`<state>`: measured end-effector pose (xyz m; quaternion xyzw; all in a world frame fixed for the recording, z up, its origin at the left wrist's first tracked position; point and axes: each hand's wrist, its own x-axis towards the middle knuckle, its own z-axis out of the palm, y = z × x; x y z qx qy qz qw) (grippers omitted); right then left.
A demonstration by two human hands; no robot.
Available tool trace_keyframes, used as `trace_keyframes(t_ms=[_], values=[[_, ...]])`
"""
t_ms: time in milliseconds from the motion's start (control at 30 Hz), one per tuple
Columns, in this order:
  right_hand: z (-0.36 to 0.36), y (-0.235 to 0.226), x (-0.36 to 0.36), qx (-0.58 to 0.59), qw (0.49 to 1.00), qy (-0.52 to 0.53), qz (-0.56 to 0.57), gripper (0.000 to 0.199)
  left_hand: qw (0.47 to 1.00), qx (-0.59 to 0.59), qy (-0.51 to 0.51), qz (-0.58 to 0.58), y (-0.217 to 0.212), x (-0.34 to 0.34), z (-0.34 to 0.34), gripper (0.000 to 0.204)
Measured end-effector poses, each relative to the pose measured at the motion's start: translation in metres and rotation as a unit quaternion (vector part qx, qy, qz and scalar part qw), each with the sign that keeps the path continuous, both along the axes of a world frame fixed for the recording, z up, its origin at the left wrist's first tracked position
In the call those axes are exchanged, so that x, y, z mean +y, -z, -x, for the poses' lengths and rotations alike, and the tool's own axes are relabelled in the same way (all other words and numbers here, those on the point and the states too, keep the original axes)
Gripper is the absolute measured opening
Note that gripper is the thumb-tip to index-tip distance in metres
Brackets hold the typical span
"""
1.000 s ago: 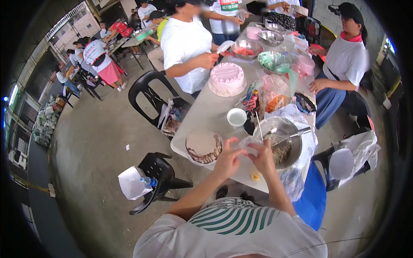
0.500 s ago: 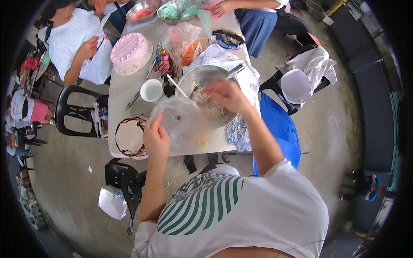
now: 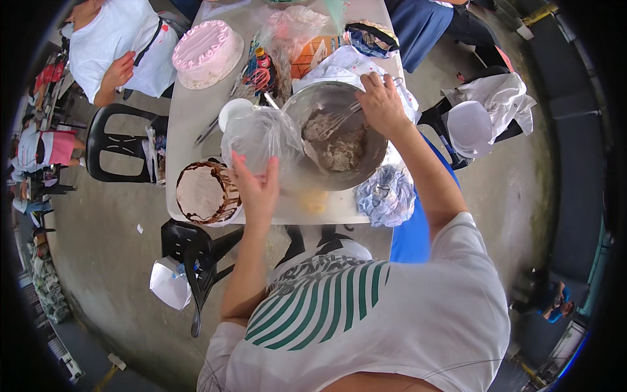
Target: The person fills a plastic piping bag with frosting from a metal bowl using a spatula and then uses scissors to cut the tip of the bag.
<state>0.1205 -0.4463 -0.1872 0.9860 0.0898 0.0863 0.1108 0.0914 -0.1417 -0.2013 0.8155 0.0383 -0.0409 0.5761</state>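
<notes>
My right hand (image 3: 382,108) is closed round the handle of a wire whisk (image 3: 338,121) over a big metal mixing bowl (image 3: 371,153). The whisk's wires dip into the bowl, where pale, lumpy cream (image 3: 345,153) clings to the bottom and side. To the left, my left hand (image 3: 257,189) holds a clear plastic bag (image 3: 258,134) against the bowl's left side, its fingertips partly behind the film. Next to that wrist stands a round cake (image 3: 204,189) with a pale top and brown drips round its edge.
Beyond lie a pink frosted cake (image 3: 208,49), a white cup (image 3: 235,114) partly behind the bag, a small bottle (image 3: 262,57) and an orange box (image 3: 313,57). A crumpled bluish cloth (image 3: 385,196) sits right of the bowl. Black chairs (image 3: 121,144) flank the table; another person (image 3: 117,46) stands far left.
My right hand has moved up and right from inside the bowl onto the whisk handle. My left hand has shifted right with the plastic bag, which now stands more upright.
</notes>
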Motion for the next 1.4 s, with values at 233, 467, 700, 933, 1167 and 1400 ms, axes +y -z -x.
trace_keyframes(t_ms=[233,467,700,933,1167,1400], values=[[-0.014,-0.004,0.075,-0.033,0.957,-0.283,-0.057,0.042,0.981,-0.159,-0.011,-0.107,0.085,-0.008,0.021,0.107],[-0.029,-0.001,0.095,0.006,0.955,-0.293,-0.039,0.031,0.994,-0.089,-0.050,0.037,0.051,-0.029,0.016,0.107],[-0.034,-0.012,0.099,-0.029,0.933,-0.358,0.031,0.013,0.982,-0.180,-0.037,-0.040,0.042,-0.023,0.034,0.102],[-0.003,-0.021,0.078,0.039,0.895,-0.408,0.175,0.009,0.982,-0.185,0.018,-0.011,0.076,-0.040,0.047,0.084],[0.049,-0.046,0.057,0.043,0.931,-0.345,0.107,0.011,0.988,-0.135,0.026,0.066,0.049,-0.042,0.066,0.085],[0.073,-0.050,0.016,0.038,0.980,-0.193,0.043,0.031,0.978,-0.203,0.043,-0.009,0.051,-0.045,0.062,0.085]])
